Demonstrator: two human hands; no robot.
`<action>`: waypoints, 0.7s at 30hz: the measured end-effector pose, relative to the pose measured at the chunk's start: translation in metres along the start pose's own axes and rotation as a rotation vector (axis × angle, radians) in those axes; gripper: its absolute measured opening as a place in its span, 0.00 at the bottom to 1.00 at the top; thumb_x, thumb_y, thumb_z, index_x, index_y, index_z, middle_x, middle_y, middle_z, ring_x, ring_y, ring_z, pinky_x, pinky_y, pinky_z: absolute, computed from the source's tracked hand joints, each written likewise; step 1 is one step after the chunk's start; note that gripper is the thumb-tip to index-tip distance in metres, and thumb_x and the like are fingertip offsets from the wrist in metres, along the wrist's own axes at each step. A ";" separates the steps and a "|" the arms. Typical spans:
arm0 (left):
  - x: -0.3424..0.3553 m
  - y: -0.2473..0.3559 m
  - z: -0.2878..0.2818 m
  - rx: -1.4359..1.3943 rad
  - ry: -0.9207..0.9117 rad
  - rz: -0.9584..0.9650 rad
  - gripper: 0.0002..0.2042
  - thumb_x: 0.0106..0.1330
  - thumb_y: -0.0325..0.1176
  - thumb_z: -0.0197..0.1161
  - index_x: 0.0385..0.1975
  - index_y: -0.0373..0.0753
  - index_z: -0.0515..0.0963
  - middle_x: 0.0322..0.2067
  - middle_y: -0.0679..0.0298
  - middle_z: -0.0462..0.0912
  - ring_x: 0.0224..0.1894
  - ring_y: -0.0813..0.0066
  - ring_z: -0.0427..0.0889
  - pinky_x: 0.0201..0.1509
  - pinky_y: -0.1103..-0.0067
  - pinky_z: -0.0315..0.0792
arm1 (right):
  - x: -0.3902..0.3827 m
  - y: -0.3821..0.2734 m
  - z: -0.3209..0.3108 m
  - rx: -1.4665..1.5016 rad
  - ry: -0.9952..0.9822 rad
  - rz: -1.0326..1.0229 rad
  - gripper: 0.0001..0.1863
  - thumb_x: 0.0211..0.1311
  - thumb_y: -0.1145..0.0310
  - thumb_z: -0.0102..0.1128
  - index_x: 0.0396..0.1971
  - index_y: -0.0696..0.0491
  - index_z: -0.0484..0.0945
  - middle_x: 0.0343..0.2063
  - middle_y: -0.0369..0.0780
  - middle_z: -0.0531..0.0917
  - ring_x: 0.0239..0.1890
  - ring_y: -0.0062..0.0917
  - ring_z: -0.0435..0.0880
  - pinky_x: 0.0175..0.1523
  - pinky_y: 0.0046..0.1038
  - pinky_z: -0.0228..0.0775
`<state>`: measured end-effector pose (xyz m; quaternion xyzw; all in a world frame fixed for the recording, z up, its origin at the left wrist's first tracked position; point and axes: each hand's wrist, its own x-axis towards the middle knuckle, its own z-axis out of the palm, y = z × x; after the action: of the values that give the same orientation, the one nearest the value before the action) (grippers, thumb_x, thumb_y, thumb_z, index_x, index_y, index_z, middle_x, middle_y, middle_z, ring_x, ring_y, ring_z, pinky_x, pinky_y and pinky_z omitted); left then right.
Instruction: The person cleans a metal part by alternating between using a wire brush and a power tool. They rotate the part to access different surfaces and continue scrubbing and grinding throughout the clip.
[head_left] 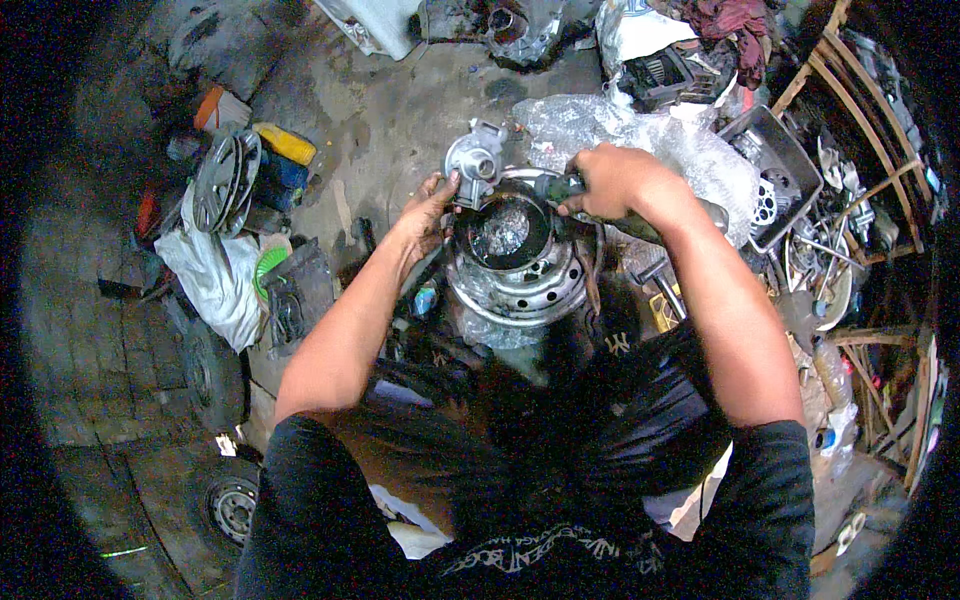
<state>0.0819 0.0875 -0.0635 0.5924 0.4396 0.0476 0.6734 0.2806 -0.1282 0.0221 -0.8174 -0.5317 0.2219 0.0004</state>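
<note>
Grey casting [474,168], upper centre, is pinched in the left hand [428,214]; the right hand [622,182] clasps a dark tool [557,188]. Work looks under way; how much remains, I can't tell.

Two hands [425,213] [622,182], one held casting [470,163], one held tool [562,188].

Pale lettering [560,540] on black shirt [310,500], monogram [618,343] on trousers [650,410]

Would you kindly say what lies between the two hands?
The head view shows a silver metal part, a dark round container and a tool's dark end there.
</note>
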 end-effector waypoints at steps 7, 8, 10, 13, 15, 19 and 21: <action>0.019 0.000 0.004 -0.453 -0.079 0.095 0.45 0.67 0.43 0.66 0.75 0.45 0.40 0.66 0.58 0.64 0.63 0.62 0.71 0.59 0.65 0.76 | 0.005 -0.001 0.016 -0.186 0.123 -0.086 0.19 0.58 0.54 0.67 0.43 0.52 0.83 0.40 0.49 0.86 0.46 0.44 0.85 0.52 0.46 0.75; 0.024 -0.002 0.003 -0.475 -0.096 0.100 0.42 0.68 0.41 0.65 0.74 0.45 0.43 0.68 0.59 0.62 0.65 0.60 0.68 0.61 0.63 0.76 | 0.006 -0.004 0.017 -0.188 0.192 -0.097 0.16 0.58 0.57 0.65 0.42 0.52 0.83 0.39 0.48 0.86 0.45 0.43 0.86 0.52 0.46 0.74; 0.032 -0.005 -0.001 -0.492 -0.132 0.106 0.38 0.69 0.39 0.64 0.73 0.45 0.48 0.68 0.60 0.61 0.66 0.59 0.66 0.63 0.61 0.75 | 0.007 -0.009 0.020 -0.192 0.326 -0.120 0.11 0.59 0.64 0.61 0.39 0.52 0.84 0.37 0.47 0.86 0.43 0.41 0.87 0.52 0.47 0.74; 0.037 -0.008 -0.003 -0.498 -0.175 0.113 0.38 0.68 0.38 0.65 0.72 0.44 0.48 0.63 0.58 0.67 0.62 0.61 0.72 0.61 0.62 0.77 | 0.009 -0.017 0.019 -0.238 0.443 -0.117 0.09 0.57 0.69 0.56 0.34 0.52 0.83 0.33 0.47 0.86 0.40 0.40 0.88 0.52 0.47 0.73; 0.037 -0.009 -0.001 -0.527 -0.186 0.116 0.45 0.66 0.37 0.67 0.74 0.44 0.39 0.60 0.55 0.71 0.56 0.61 0.78 0.56 0.64 0.81 | 0.013 -0.020 0.021 -0.252 0.487 -0.112 0.08 0.57 0.69 0.55 0.32 0.52 0.83 0.31 0.46 0.86 0.38 0.40 0.88 0.53 0.47 0.73; 0.036 -0.009 0.002 -0.513 -0.207 0.121 0.36 0.68 0.36 0.64 0.70 0.43 0.49 0.57 0.54 0.73 0.54 0.60 0.79 0.54 0.62 0.82 | 0.017 -0.025 0.022 -0.259 0.532 -0.112 0.08 0.57 0.70 0.55 0.31 0.51 0.84 0.29 0.45 0.86 0.35 0.40 0.88 0.54 0.47 0.72; 0.033 -0.007 0.004 -0.501 -0.213 0.124 0.29 0.69 0.35 0.63 0.66 0.42 0.55 0.54 0.54 0.75 0.53 0.59 0.81 0.54 0.62 0.82 | 0.017 -0.027 0.021 -0.272 0.541 -0.107 0.08 0.57 0.70 0.55 0.30 0.51 0.84 0.30 0.45 0.87 0.35 0.39 0.88 0.54 0.48 0.72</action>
<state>0.1017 0.1019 -0.0876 0.4348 0.3036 0.1335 0.8372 0.2554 -0.1064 0.0030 -0.8102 -0.5793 -0.0774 0.0442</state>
